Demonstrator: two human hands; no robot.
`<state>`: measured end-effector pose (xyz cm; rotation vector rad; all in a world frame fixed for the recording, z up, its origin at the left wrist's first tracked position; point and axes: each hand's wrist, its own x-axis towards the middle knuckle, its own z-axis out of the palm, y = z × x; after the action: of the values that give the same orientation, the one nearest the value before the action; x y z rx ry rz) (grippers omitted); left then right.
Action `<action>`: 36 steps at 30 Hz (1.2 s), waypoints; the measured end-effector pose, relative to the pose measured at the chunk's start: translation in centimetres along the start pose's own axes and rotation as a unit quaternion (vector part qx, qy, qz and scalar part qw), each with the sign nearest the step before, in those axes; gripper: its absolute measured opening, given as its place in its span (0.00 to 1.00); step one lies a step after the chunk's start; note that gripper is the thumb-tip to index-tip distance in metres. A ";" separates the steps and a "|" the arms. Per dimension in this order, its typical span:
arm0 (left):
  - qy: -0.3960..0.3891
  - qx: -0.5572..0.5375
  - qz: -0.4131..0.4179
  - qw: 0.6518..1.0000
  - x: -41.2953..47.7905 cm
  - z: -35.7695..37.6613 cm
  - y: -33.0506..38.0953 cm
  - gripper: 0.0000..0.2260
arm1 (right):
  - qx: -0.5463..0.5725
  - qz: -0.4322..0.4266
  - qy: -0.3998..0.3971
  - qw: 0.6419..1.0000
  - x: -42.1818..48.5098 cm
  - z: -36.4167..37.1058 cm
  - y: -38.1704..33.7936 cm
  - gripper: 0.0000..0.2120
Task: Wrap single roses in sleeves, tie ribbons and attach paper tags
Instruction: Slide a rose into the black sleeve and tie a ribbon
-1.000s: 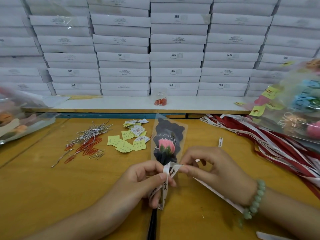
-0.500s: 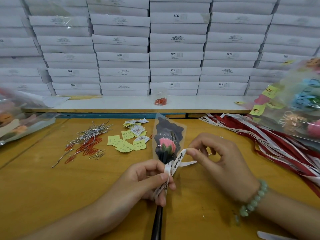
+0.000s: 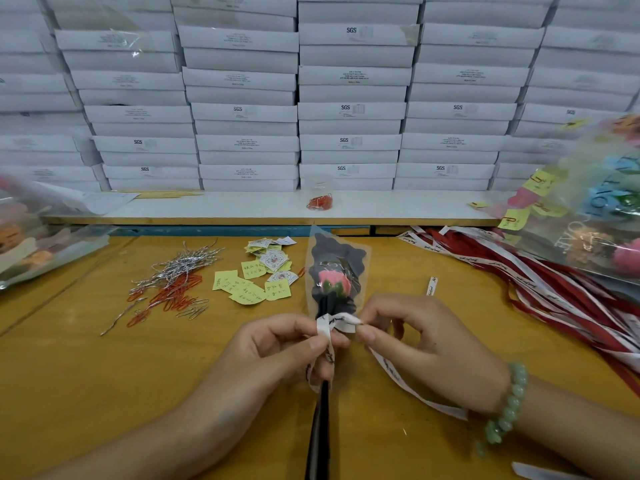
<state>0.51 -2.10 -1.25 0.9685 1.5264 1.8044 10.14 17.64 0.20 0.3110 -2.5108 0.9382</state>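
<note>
the rose [image 3: 333, 284] in its sleeve [image 3: 360, 268] is held over the middle of the table [image 3: 86, 375], stem towards the person; a white ribbon [image 3: 341, 322] at the sleeve's base is pinched against the stem by the curled left hand [image 3: 273, 355] and pinched by the right hand [image 3: 422, 337]; tags [image 3: 256, 282] are seen just left

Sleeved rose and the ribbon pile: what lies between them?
Head view: one short white ribbon scrap lies on the table between sleeved rose and ribbon pile.

One head-worn camera looks forward and down, close over the table [image 3: 86, 375].
</note>
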 end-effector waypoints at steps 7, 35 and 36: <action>-0.019 0.027 -0.005 0.999 -0.1 -0.1 -0.1 0.10 | -0.025 0.027 0.054 0.998 -0.1 -0.1 -0.3 0.09; -0.048 0.068 -0.014 0.996 0.0 0.0 0.5 0.12 | -0.010 0.017 -0.029 0.999 -0.3 0.5 -0.2 0.16; -0.047 0.055 -0.017 0.997 0.0 -0.1 0.5 0.12 | -0.007 0.019 -0.016 1.000 -0.3 0.5 -0.1 0.17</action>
<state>0.47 -2.23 -0.81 1.0576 1.5872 1.6430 10.30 17.21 -0.22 0.2777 -2.5583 0.9375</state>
